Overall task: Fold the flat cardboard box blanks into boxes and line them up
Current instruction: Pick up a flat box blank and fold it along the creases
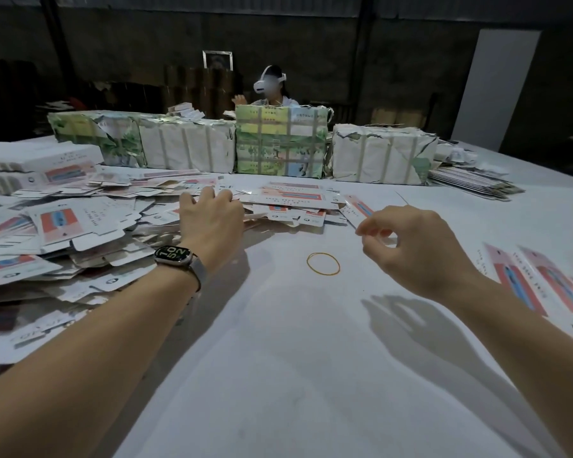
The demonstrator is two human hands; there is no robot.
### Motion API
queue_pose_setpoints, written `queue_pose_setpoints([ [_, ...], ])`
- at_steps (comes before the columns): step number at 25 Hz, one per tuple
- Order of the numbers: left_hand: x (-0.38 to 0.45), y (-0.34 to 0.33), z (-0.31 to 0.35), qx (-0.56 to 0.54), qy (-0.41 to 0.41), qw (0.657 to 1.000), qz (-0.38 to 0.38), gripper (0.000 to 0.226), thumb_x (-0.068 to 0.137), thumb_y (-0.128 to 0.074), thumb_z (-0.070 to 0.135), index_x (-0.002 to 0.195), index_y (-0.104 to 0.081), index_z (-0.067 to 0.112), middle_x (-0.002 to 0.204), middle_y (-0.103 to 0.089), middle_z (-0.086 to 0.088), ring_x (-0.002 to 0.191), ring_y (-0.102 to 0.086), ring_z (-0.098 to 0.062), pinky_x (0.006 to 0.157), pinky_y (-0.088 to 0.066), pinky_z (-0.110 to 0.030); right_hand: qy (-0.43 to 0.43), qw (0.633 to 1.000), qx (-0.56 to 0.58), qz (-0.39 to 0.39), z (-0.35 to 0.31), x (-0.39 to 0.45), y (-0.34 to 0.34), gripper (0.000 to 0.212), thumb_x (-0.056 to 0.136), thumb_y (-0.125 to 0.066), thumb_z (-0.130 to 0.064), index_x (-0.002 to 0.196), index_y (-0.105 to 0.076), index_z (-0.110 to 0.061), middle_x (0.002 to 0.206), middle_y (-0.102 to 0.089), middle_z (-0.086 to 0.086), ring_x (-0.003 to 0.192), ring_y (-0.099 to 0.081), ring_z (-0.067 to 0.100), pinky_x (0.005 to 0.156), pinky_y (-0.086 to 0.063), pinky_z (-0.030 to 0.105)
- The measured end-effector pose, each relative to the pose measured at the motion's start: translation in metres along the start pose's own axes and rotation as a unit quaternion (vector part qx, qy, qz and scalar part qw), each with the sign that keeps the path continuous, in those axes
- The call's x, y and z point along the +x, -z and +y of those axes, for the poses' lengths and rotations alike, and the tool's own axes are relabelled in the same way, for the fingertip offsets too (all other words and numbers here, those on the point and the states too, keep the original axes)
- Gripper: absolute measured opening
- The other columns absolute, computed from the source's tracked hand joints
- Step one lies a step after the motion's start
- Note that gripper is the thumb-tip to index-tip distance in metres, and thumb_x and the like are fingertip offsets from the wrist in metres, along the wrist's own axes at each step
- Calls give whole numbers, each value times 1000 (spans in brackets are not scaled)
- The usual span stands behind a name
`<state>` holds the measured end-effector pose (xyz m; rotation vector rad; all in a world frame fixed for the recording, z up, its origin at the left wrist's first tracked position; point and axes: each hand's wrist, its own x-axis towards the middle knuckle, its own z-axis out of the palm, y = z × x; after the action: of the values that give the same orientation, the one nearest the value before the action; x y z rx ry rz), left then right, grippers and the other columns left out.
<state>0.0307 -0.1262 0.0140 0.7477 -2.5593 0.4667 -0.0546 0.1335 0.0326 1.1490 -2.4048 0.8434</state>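
- Our left hand (pixel 210 216) reaches over the heap of flat box blanks (pixel 80 226) on the white table (pixel 295 358), fingers loosely spread and touching the blanks at the heap's edge.
- Our right hand (pixel 407 246) hovers above the table, fingers curled, holding nothing we can see.
- 1 yellow rubber band (pixel 323 264) lies between our hands.
- Folded boxes (pixel 543 285) sit at right.

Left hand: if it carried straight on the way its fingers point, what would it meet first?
Most likely the loose heap of flat white-and-red cardboard box blanks just beyond the left hand; its fingers already seem to reach the heap's near edge, though depth is unclear.
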Motion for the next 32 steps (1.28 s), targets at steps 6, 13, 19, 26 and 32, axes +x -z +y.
queue_pose_setpoints([
  [6,5,75,26,-239,-42,963,113,12,97,-56,23,90,-66,19,92,-71,-3,75,-63,-29,61,-55,-37,-17,988,138,61,-8,4,2,20,87,-69,-22,105,-69,-30,85,-67,-13,80,-62,7,72,-48,26],
  [13,-26,92,83,-732,21,679,-54,17,101,-60,21,86,-58,12,88,-72,-5,78,-72,-16,61,-55,-27,-101,922,338,158,-20,8,11,49,94,-64,-30,135,-40,-38,118,-52,-3,99,-62,14,66,-59,25],
  [19,-41,101,102,-869,9,459,-187,13,103,-48,25,100,-54,15,91,-75,-7,75,-74,-20,60,-60,-34,-121,872,448,152,-23,5,16,43,100,-55,-21,139,-42,-35,100,-67,-11,87,-73,17,63,-61,31],
  [26,-41,109,121,-867,12,455,-204,57,100,-24,64,107,-73,36,84,-78,-3,70,-76,-20,52,-58,-28,-114,918,345,158,-28,10,12,76,85,-47,-60,153,-32,-30,140,-38,-12,127,-53,17,101,-50,46],
  [32,-37,98,131,-910,15,359,-208,42,103,-47,43,142,-46,25,124,-67,-10,110,-62,-27,102,-52,-48,-68,945,296,119,-39,2,3,71,79,-46,-72,135,-57,-29,128,-42,-11,121,-51,13,102,-47,37],
])
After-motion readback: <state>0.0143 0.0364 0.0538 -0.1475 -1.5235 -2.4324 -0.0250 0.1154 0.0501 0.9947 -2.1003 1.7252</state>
